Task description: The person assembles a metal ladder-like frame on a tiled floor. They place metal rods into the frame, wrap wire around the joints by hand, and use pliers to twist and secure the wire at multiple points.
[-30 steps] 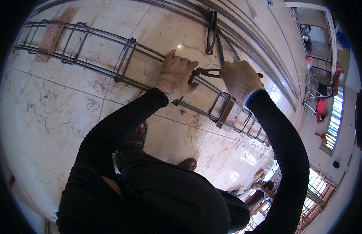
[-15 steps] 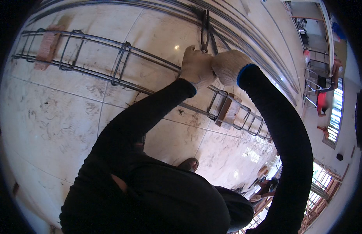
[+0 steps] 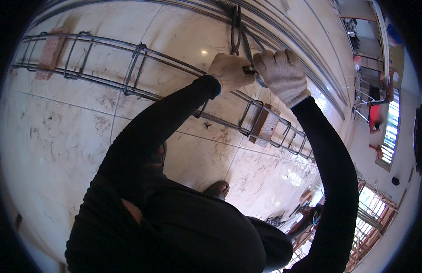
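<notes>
My left hand (image 3: 230, 72), in a pale knit glove, is closed above the rebar cage (image 3: 170, 63); its grip hides what it holds. Beside it my right hand (image 3: 283, 75), also gloved, has its fingers curled around a hand tool. The tool's dark metal head (image 3: 249, 69) points at my left hand; it looks like pincers, but most of it is hidden. Just beyond my left hand is a looped bundle of dark wire (image 3: 236, 29) with frayed ends. The cage, long bars with square stirrups, runs from far left to lower right.
Two reddish blocks (image 3: 50, 57) (image 3: 266, 125) prop up the cage. Long loose bars (image 3: 306, 57) lie along the far side of the tiled floor (image 3: 170, 27). A sandalled foot (image 3: 218, 189) stands near me. At the right are a metal frame (image 3: 363, 98) and other people.
My right hand has drawn away from my left and turned, so its curled fingers and the tool's head now show. My left hand stays closed nearby. The view has shifted slightly.
</notes>
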`<action>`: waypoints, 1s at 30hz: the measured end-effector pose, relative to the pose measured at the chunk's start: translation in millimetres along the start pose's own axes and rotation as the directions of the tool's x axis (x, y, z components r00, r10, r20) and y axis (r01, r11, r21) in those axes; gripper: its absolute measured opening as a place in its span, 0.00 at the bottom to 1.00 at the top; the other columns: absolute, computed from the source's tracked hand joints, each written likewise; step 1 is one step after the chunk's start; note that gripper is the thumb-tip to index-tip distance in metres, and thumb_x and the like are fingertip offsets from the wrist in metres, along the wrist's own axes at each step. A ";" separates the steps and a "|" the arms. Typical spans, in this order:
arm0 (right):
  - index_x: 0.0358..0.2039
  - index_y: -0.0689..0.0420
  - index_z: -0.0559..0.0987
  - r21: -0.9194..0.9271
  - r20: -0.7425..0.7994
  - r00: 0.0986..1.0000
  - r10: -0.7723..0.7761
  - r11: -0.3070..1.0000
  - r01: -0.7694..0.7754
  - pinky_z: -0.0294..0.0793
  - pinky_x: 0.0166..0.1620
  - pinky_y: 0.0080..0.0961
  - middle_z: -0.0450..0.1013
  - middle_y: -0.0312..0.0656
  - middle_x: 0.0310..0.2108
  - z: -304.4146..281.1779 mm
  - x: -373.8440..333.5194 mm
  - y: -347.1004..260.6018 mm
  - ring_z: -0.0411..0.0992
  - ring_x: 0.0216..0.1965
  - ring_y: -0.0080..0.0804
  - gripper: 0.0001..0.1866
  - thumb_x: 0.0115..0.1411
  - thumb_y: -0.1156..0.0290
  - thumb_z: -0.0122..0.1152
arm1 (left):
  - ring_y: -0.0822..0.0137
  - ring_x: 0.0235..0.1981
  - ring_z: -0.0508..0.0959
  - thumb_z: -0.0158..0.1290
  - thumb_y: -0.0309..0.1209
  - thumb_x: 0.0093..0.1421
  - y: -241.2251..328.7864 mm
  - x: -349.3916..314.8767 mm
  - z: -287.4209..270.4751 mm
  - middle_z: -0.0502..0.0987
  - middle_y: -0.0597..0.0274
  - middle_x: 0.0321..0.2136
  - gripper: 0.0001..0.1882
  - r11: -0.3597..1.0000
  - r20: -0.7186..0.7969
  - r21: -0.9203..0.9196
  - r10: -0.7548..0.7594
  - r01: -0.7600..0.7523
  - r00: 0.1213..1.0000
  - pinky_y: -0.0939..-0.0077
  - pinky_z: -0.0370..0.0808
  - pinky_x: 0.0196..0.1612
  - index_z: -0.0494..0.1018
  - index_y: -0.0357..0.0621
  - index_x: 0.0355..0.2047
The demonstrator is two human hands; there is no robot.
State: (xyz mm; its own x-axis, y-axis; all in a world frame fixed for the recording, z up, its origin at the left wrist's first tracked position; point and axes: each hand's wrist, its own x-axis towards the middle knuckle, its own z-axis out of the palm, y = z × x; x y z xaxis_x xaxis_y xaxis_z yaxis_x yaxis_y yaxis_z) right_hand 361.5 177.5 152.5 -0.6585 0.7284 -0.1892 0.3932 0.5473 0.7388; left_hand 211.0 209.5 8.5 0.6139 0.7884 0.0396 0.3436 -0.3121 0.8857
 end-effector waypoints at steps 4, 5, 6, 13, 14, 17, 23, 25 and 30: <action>0.40 0.50 0.89 0.277 0.313 0.948 -0.055 0.960 -0.036 0.85 0.40 0.36 0.83 0.42 0.31 -7.9 44.2 18.3 0.85 0.35 0.38 0.07 0.66 0.64 0.66 | 0.55 0.41 0.87 0.64 0.57 0.60 -9.4 3.6 -14.0 0.87 0.52 0.37 0.28 0.988 0.173 -0.137 -0.049 0.074 0.984 0.61 0.82 0.49 0.84 0.43 0.45; 0.39 0.50 0.89 0.278 0.340 0.938 -0.065 0.960 -0.035 0.86 0.41 0.36 0.84 0.43 0.32 -15.4 54.2 19.6 0.86 0.36 0.39 0.07 0.65 0.65 0.67 | 0.55 0.44 0.87 0.65 0.58 0.60 -15.2 1.5 -28.3 0.87 0.50 0.41 0.32 0.978 0.222 -0.196 -0.024 0.068 0.975 0.61 0.81 0.52 0.82 0.40 0.49; 0.39 0.50 0.89 0.270 0.381 0.922 -0.069 0.962 -0.040 0.87 0.41 0.37 0.85 0.44 0.32 -23.9 58.1 22.5 0.87 0.37 0.40 0.07 0.64 0.66 0.68 | 0.54 0.47 0.86 0.66 0.59 0.59 -19.1 1.6 -34.5 0.87 0.48 0.45 0.37 0.963 0.272 -0.263 0.019 0.056 0.962 0.62 0.81 0.56 0.81 0.38 0.54; 0.40 0.49 0.92 0.245 0.479 0.877 -0.044 0.966 -0.086 0.88 0.45 0.34 0.87 0.45 0.36 -5.2 67.6 18.9 0.88 0.40 0.38 0.08 0.59 0.68 0.75 | 0.55 0.56 0.82 0.61 0.62 0.67 -4.6 10.7 -57.8 0.80 0.40 0.58 0.45 0.981 0.381 -0.172 -0.012 0.083 0.924 0.65 0.78 0.61 0.70 0.34 0.67; 0.42 0.49 0.91 0.232 0.447 0.895 -0.014 0.967 -0.101 0.88 0.46 0.35 0.87 0.44 0.37 -0.9 69.5 13.5 0.88 0.41 0.38 0.11 0.58 0.66 0.77 | 0.58 0.55 0.81 0.53 0.66 0.69 -33.1 12.5 -48.9 0.80 0.44 0.58 0.45 0.923 0.286 -0.376 0.035 0.079 0.958 0.67 0.77 0.60 0.70 0.34 0.67; 0.42 0.51 0.90 0.192 0.370 0.924 -0.095 0.981 0.025 0.86 0.44 0.37 0.85 0.45 0.34 -16.0 67.6 15.7 0.87 0.40 0.38 0.09 0.61 0.69 0.74 | 0.64 0.53 0.81 0.37 0.72 0.73 -82.0 9.1 -25.5 0.80 0.55 0.60 0.48 0.257 0.201 -0.937 -0.160 0.237 0.966 0.71 0.78 0.59 0.73 0.37 0.64; 0.48 0.50 0.88 0.265 0.268 0.963 -0.014 0.962 -0.060 0.83 0.51 0.39 0.83 0.42 0.39 -17.1 28.7 15.0 0.83 0.48 0.40 0.12 0.65 0.71 0.66 | 0.69 0.46 0.81 0.30 0.68 0.77 -53.6 33.7 -16.5 0.85 0.61 0.49 0.44 0.566 0.316 -0.706 -0.286 0.426 0.904 0.73 0.77 0.54 0.79 0.42 0.60; 0.47 0.50 0.88 0.294 0.230 0.973 -0.022 0.954 -0.048 0.82 0.53 0.40 0.83 0.42 0.40 -16.9 36.2 13.7 0.83 0.49 0.39 0.11 0.65 0.70 0.66 | 0.74 0.36 0.80 0.35 0.69 0.76 -81.6 45.6 0.8 0.86 0.65 0.41 0.42 0.594 0.245 -0.718 -0.274 0.364 0.930 0.77 0.77 0.44 0.82 0.44 0.53; 0.46 0.51 0.88 0.243 0.302 0.951 -0.059 0.970 -0.017 0.85 0.49 0.38 0.84 0.43 0.38 -13.9 39.1 14.5 0.85 0.47 0.39 0.10 0.64 0.69 0.69 | 0.74 0.39 0.78 0.47 0.60 0.76 -34.5 48.4 -35.7 0.84 0.61 0.46 0.32 0.707 0.108 -0.650 -0.277 0.278 0.955 0.77 0.79 0.44 0.80 0.44 0.57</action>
State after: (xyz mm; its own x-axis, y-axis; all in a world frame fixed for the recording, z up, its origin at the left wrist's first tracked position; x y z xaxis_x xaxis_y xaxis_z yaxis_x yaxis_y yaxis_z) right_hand 332.5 208.2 164.8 -0.4560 0.7853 -0.4189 0.5484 0.6186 0.5627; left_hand 203.5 277.3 -3.6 0.5676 0.7821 -0.2570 -0.0485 0.3434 0.9379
